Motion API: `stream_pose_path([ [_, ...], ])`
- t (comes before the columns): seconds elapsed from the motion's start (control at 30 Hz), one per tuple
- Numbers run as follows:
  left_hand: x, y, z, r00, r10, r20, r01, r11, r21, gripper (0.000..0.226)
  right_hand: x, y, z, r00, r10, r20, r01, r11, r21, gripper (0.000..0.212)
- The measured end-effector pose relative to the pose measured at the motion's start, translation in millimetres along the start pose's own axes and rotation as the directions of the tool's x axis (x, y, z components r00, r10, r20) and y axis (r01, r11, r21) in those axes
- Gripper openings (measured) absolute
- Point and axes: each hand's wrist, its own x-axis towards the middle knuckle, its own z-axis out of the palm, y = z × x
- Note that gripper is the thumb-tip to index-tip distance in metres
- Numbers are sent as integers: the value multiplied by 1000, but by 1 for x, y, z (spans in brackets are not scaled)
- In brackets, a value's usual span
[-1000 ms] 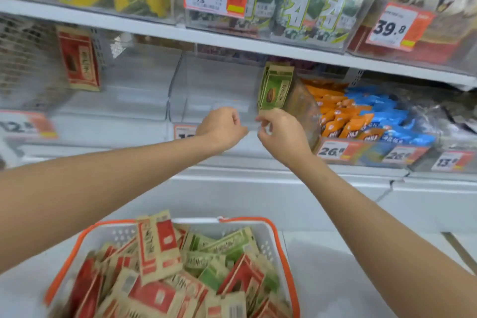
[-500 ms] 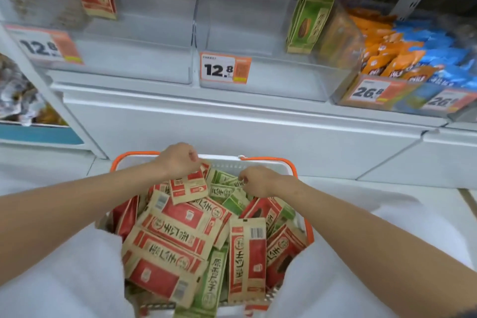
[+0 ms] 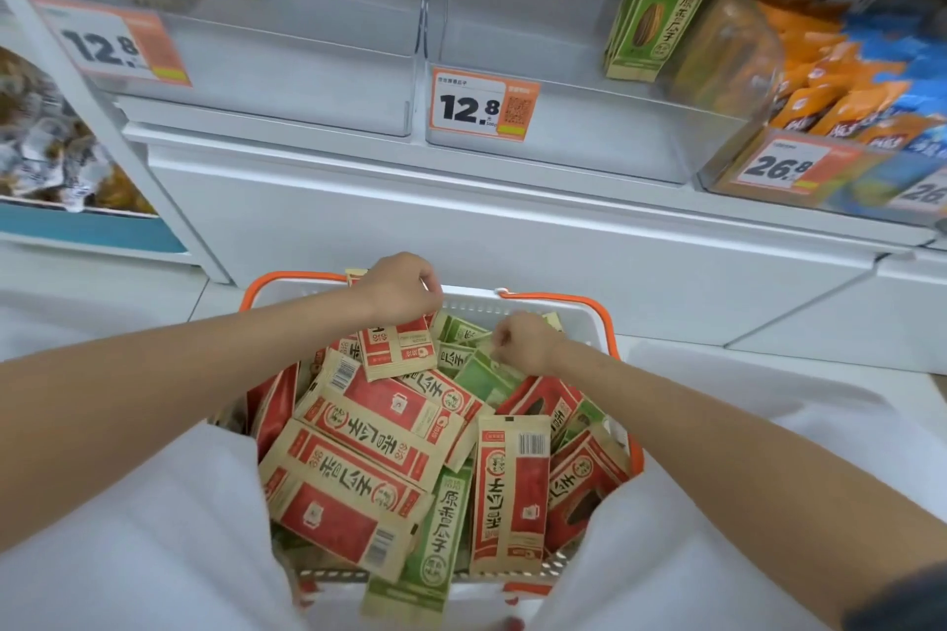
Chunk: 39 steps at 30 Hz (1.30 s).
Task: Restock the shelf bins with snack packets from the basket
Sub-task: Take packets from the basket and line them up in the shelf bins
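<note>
My left hand (image 3: 399, 290) pinches a red packet (image 3: 397, 348), my right hand (image 3: 522, 341) a green packet (image 3: 479, 372); I should lift both cleanly.

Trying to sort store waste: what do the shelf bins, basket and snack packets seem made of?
The shelf bins: clear rigid plastic, glossy; contents show through.
The basket: white moulded plastic, slotted wall, orange handles.
The snack packets: apparently matte kraft paper, tan with red or green print; lining cannot be told.
</note>
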Motion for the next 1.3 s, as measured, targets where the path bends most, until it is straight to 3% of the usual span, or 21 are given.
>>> stream_pose_path([
  [0.17, 3, 1, -1, 1000, 10, -19, -11, 998, -63, 18, -9, -17, -68, 948, 36, -315, 47, 966, 252, 11],
  [0.27, 7, 4, 3, 996, 57, 70, -46, 989, -141, 48, -22, -23, -105, 907, 88, -412, 73, 930, 359, 7],
  [0.4, 5, 16, 4, 990, 92, 110, -48, 936, -349, 75, -42, -23, -131, 895, 97, -435, 124, 883, 452, 11],
  [0.57, 7, 22, -7, 979, 143, 148, -64, 896, -439, 46, -57, -19, -140, 901, -38, -432, 261, 842, 472, 12],
  [0.67, 6, 24, -8, 977, 170, 127, -98, 892, -441, 39, -59, -16, -141, 891, -30, -453, 273, 833, 481, 14],
  [0.77, 8, 29, -8, 983, 180, 33, -145, 876, -461, 27, -62, -10, -147, 890, -2, -457, 275, 800, 533, 13],
  [0.93, 12, 51, -20, 972, 176, -153, -231, 814, -534, 26, -70, 8, -160, 964, -18, -265, 203, 690, 694, 30],
  [1.17, 35, 140, -70, 921, 270, -281, -377, 800, -467, 24, -78, 11, -219, 871, 28, -491, 366, 629, 686, 16],
  [1.3, 67, 193, -103, 929, 254, -269, -358, 798, -485, 36, -75, 15, -270, 816, 103, -570, 388, 634, 669, 14],
])
